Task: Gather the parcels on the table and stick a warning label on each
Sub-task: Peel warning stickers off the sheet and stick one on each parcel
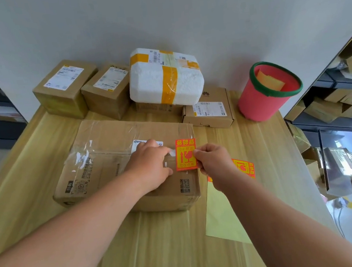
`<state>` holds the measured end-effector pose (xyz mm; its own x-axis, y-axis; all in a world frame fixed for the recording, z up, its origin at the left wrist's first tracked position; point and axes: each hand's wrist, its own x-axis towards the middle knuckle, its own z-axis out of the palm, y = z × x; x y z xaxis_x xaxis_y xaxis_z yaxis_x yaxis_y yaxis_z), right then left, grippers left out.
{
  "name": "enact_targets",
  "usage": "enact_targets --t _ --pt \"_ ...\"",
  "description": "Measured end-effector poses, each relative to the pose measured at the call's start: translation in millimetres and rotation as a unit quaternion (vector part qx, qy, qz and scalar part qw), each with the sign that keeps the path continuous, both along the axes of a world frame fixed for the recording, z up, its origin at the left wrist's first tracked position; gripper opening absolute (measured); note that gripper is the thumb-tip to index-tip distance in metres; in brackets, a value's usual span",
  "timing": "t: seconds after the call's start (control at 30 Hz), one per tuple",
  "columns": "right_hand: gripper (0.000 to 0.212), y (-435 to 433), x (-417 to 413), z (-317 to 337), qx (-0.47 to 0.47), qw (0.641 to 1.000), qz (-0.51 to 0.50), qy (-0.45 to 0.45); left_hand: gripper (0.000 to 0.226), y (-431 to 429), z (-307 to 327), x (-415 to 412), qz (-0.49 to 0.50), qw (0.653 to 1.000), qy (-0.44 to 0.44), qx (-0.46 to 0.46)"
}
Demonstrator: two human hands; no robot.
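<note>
A large flat cardboard parcel (105,151) wrapped in clear tape lies in the middle of the wooden table (163,247). My left hand (152,165) rests on its top with fingers spread toward the right edge. My right hand (216,164) pinches an orange-and-yellow warning label (185,153) by its right side, holding it over the parcel's right end. A sheet with more warning labels (245,166) lies on the table, partly hidden under my right hand. Behind stand two brown boxes (64,89) (106,91), a white foam parcel (165,78) stacked on a box, and a flat carton (208,108).
A red bucket (264,97) with a green rim holds yellow backing paper at the back right. A pale yellow sheet (221,212) lies by the table's right edge. Shelves with boxes (345,97) stand to the right, a wall behind.
</note>
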<state>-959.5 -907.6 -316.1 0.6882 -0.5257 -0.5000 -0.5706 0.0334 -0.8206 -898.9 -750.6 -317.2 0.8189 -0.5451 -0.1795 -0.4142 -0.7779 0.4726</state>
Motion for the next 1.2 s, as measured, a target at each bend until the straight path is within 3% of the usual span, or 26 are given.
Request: enact_targets --t 0.33,0.57,0.8,0.97,1.07,1.13,1.2 --pt "0.011 1.8 5.1 -7.8 -0.131 0.991 0.025 0.008 0.06 0.4 -1.9 2.9 0.008 1.0 0.015 -0.007" --pt "0.006 2.6 8.9 -8.5 -0.17 0.984 0.042 0.029 0.061 0.3 -0.2 1.6 0.01 1.0 0.018 -0.004" --pt "0.011 1.0 13.7 -5.5 -0.26 0.958 0.1 0.063 0.061 -0.1 2.1 -0.5 0.011 1.0 0.019 0.001" --pt "0.039 -1.4 11.6 0.4 -0.297 0.948 0.072 0.094 0.061 0.2 2.9 -0.5 0.011 1.0 0.019 0.004" --pt "0.029 -7.6 1.3 0.2 -0.357 0.928 0.105 0.011 0.056 -1.5 4.3 -3.1 0.012 1.0 -0.001 -0.019" --pt "0.008 -8.7 -5.6 -0.9 -0.417 0.893 0.139 -0.098 0.044 -6.8 6.0 -6.9 0.0 0.995 -0.07 -0.074" --pt "0.012 -6.0 -10.1 -3.5 -0.462 0.85 0.188 -0.168 0.033 -14.8 6.7 -10.2 -0.044 0.983 -0.151 -0.099"
